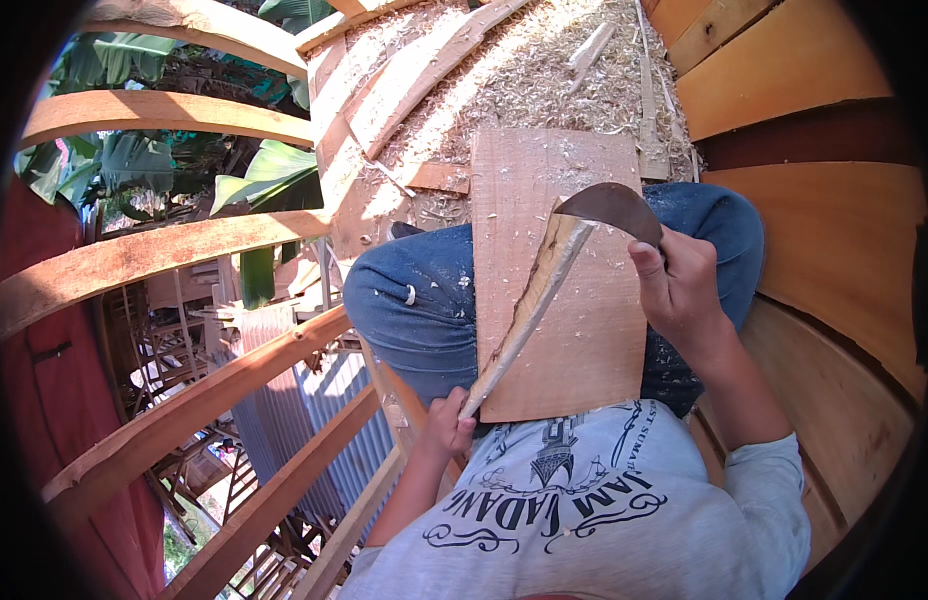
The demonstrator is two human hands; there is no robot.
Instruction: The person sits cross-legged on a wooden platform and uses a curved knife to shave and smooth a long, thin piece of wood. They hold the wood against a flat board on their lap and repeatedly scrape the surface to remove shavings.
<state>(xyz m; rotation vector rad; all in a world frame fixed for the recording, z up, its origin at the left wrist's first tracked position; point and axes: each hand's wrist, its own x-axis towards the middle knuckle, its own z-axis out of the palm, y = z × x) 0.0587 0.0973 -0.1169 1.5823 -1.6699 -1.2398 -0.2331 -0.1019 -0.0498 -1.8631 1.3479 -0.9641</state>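
Observation:
A strip of wood [540, 292], pale on one side with a rough dark edge, slants up across a flat wooden board [596, 345] on my lap. My left hand [448, 424] is closed round the strip's lower end, near my shirt. My right hand [682, 285] grips a curved knife with a dark, crescent-shaped blade [616, 207]; its handle is hidden in my fingers. The blade lies at the strip's upper end, and whether it bites into the wood I cannot tell. Small chips are scattered on the board.
Wood shavings [544, 90] cover the floor ahead, with loose offcuts [591, 52] among them. Open wooden rails [174, 110] line the left, above a corrugated metal sheet [329, 400] lower down. Overlapping planks [794, 70] form a wall close on my right.

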